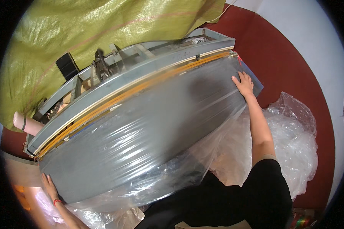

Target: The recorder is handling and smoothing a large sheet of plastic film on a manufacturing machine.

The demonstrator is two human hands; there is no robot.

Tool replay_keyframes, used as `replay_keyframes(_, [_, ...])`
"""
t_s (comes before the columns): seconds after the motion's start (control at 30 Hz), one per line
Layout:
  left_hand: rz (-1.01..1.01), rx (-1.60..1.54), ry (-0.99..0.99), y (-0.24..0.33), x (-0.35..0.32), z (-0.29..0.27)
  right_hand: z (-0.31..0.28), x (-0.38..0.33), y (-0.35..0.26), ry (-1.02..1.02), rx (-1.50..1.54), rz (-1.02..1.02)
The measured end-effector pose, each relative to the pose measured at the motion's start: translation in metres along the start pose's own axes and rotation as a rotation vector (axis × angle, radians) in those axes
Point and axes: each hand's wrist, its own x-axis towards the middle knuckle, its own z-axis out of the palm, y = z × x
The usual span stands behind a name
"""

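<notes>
I am looking down on a long grey panel [149, 129] wrapped in a clear plastic bag [141, 137], lying on a sealing machine [141, 65], and I am working from the left end across.

At the lower left, my left hand [49, 187] is lying flat with the fingers spread on the near corner of the panel, pressing on it rather than gripping; a red band is showing at the wrist. From there the panel's long axis is running up and to the right, along the orange sealing strip [141, 86] that is bordering its far edge. The slack of the bag is trailing off the near edge toward my body.

At the upper right, my right hand [244, 84] is also resting open, palm down, on the far end of the panel, just beside the strip's end. So each hand is sitting at one end, and the panel lies between them; the right is nearer the strip. Behind the machine, a green woven sack [103, 26] is hanging.
</notes>
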Motion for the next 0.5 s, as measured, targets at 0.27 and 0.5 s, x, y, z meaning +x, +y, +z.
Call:
replay_keyframes(0.27, [-0.223,-0.432,0.109,-0.037,-0.008,-0.027,-0.018,-0.023,-0.030,-0.156,-0.072,-0.073])
replay_keyframes(0.5, [-0.128,-0.325,0.679,0.055,-0.086,-0.060,-0.018,0.004,-0.055,-0.048,0.256,-0.514])
